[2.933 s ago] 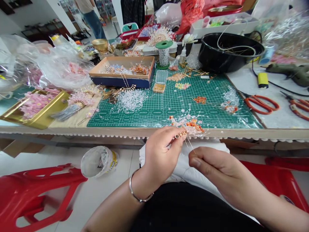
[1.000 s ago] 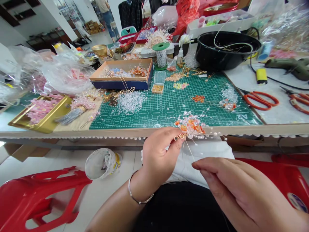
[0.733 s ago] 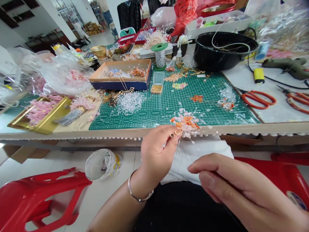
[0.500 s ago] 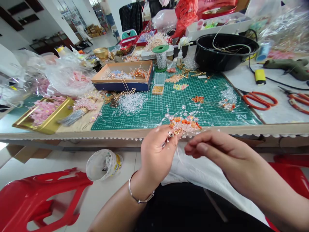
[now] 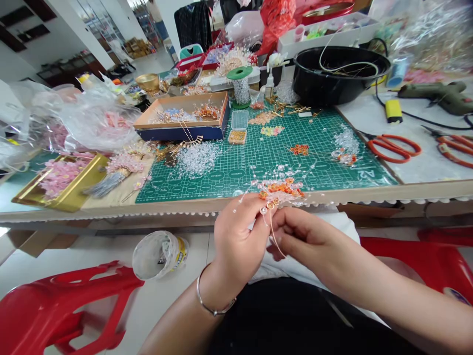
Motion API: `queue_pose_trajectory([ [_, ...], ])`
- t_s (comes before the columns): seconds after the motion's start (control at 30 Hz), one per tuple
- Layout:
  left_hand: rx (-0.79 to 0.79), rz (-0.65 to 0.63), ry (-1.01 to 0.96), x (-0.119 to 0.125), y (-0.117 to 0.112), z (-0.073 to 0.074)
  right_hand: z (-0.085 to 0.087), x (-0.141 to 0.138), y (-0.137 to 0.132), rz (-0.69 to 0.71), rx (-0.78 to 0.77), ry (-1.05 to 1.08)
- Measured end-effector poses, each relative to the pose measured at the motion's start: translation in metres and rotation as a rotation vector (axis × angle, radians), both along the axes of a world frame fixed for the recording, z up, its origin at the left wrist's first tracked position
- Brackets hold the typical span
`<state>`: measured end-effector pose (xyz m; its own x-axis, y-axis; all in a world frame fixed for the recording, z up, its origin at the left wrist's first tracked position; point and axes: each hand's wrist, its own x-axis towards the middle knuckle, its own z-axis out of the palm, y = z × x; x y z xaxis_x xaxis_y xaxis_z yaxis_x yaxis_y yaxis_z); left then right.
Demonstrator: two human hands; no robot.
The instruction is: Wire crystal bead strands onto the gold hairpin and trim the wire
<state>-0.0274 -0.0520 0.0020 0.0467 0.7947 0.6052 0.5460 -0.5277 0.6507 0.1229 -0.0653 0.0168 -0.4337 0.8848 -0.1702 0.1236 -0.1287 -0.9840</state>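
Note:
My left hand (image 5: 238,241) is closed around the base of a beaded hair ornament (image 5: 283,190), held at the table's front edge. Orange and pale pink flower pieces fill the ornament, and clear beads stick out on fine wires. A few gold-rimmed beads show beside my left thumb. From there a thin, pale wire (image 5: 274,234) curves down to my right hand (image 5: 305,236). My right fingers are bent and pressed together on the wire, just right of my left hand. Its fingertips are partly hidden.
A green cutting mat (image 5: 236,170) carries a pile of clear beads (image 5: 197,158), a small bead case (image 5: 237,137) and orange pieces (image 5: 299,149). Behind stand a shallow box (image 5: 181,132) and a black basin (image 5: 338,81). Orange-handled scissors (image 5: 397,148) lie right; a bucket (image 5: 155,256) is below.
My right hand has moved left, up against my left hand, and its fingers have closed on the wire. The ornament stays in my left hand. The view has shifted slightly.

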Motion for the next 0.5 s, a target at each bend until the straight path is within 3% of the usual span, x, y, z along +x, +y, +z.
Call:
queue_pose_trajectory([
  [0.13, -0.015, -0.012, -0.031, -0.003, 0.002, -0.001, -0.004, 0.006, -0.006, -0.155, 0.275, -0.135],
  [0.23, -0.046, -0.052, -0.087, -0.004, 0.003, -0.002, -0.007, 0.011, -0.011, -0.185, 0.42, -0.25],
  [0.37, -0.06, -0.09, -0.126, -0.005, 0.003, -0.002, -0.008, 0.013, -0.014, -0.15, 0.42, -0.276],
  [0.5, -0.088, -0.074, -0.108, -0.003, 0.003, -0.001, -0.008, 0.016, -0.01, -0.139, 0.309, -0.23],
])
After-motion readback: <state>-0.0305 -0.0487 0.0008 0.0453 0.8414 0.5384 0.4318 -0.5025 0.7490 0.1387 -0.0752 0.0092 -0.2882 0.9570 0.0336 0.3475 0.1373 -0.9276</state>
